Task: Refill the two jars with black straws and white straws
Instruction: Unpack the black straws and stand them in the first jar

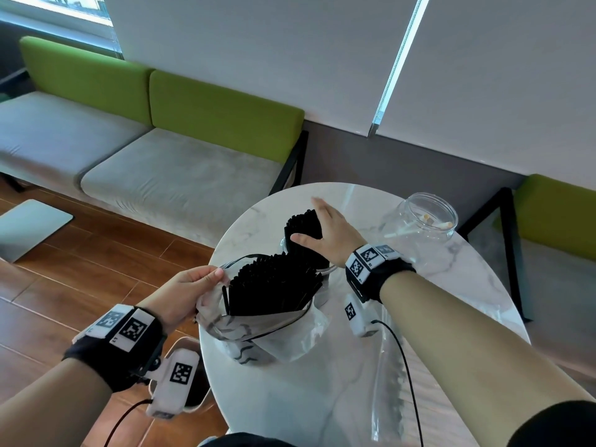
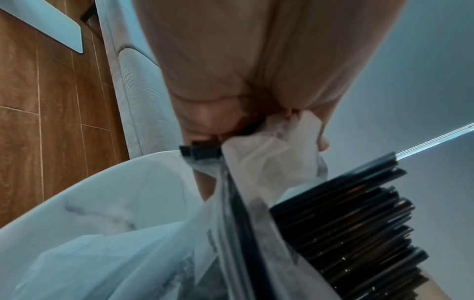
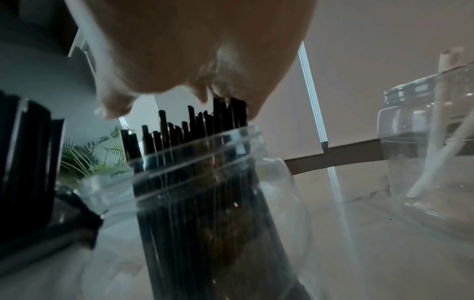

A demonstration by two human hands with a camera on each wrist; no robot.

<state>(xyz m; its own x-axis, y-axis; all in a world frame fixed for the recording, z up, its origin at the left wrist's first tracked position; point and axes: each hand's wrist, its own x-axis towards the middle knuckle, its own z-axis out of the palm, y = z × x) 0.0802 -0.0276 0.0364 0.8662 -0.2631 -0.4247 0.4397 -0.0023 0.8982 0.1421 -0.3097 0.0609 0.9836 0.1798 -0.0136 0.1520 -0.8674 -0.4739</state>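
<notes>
While left hand (image 1: 183, 290) pinches bag (image 1: 283, 337), right hand (image 1: 325, 232) atop jarred black straws (image 1: 301, 225)

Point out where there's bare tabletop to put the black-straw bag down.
Free: the marble table at its far left rim, left of the black-straw jar. Crowded: the middle, with the bag of black straws, both hands, and a clear bag beneath the right forearm.

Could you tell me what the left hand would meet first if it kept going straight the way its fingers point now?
Probably the black straws in the bag whose rim the left hand pinches; depth is uncertain.
</notes>
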